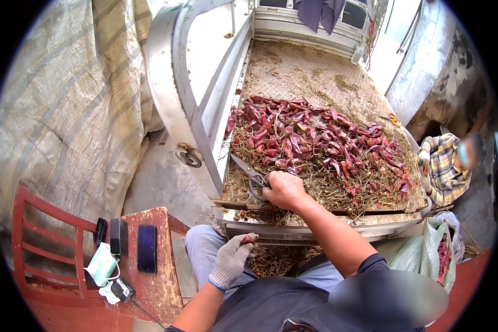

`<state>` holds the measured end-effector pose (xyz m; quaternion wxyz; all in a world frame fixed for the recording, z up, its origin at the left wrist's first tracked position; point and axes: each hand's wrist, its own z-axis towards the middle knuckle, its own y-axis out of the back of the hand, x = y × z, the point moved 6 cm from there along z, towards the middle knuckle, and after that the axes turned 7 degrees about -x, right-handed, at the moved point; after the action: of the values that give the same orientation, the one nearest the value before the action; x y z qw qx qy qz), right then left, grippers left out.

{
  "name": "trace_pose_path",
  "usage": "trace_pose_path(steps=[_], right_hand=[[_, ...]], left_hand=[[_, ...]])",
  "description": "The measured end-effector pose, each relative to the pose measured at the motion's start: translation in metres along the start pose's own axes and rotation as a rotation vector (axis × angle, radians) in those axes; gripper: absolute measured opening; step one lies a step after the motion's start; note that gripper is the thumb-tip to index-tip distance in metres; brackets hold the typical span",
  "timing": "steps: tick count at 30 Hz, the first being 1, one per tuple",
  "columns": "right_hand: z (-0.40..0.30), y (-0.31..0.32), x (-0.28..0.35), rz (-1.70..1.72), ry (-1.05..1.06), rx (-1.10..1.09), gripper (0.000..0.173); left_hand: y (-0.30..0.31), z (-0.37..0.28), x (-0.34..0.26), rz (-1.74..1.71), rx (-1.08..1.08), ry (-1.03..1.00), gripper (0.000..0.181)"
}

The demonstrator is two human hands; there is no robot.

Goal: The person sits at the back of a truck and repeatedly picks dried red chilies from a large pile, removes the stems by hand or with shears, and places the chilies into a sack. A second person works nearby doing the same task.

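Note:
My bare right hand (pixel 285 191) grips the handles of metal scissors (pixel 249 171) at the near left of a truck bed (pixel 299 58). The blades point up and to the left, over cut stems. Just beyond the hand lies a wide heap of dried red chili peppers (pixel 299 128), with a layer of stems and scraps (pixel 315 189) on its near side. In a knitted glove, my left hand (pixel 232 258) is held above my lap, below the bed's edge. Its fingers are closed around a small red chili pepper piece (pixel 246 239), mostly hidden by them.
A worn red chair (pixel 172 249) at left carries a phone (pixel 147 249), a face mask (pixel 101 263) and a black adapter (pixel 122 289). The lowered metal side gate (pixel 166 74) rises left of the bed. A masked person (pixel 448 166) sits at right. Green woven sacks (pixel 429 249) stand near my right side.

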<state>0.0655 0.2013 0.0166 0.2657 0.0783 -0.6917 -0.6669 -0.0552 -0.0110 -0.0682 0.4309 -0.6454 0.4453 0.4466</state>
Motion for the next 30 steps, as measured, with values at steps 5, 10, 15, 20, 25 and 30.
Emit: trace_pose_path(steps=[5, 10, 15, 20, 25, 30], right_hand=[[-0.002, 0.019, -0.018, 0.325, -0.034, -0.001, 0.036], [-0.016, 0.030, -0.025, 0.810, -0.114, -0.017, 0.029], [-0.022, 0.024, -0.031, 1.022, -0.160, 0.000, 0.032], [-0.021, 0.021, -0.040, 1.110, -0.227, 0.053, 0.034], [-0.046, 0.031, -0.040, 1.096, -0.183, 0.036, 0.043], [-0.125, 0.021, -0.036, 0.738, 0.045, 0.128, 0.066]], left_hand=[[0.001, 0.004, 0.007, -0.011, 0.018, 0.020, 0.038], [-0.002, 0.004, -0.001, -0.034, -0.016, 0.030, 0.036], [-0.007, 0.003, -0.003, -0.029, -0.012, 0.072, 0.033], [-0.016, 0.001, 0.003, -0.089, -0.010, 0.100, 0.029], [-0.019, -0.004, -0.010, -0.102, -0.016, 0.026, 0.026], [-0.016, -0.006, -0.029, -0.014, 0.017, -0.043, 0.025]])
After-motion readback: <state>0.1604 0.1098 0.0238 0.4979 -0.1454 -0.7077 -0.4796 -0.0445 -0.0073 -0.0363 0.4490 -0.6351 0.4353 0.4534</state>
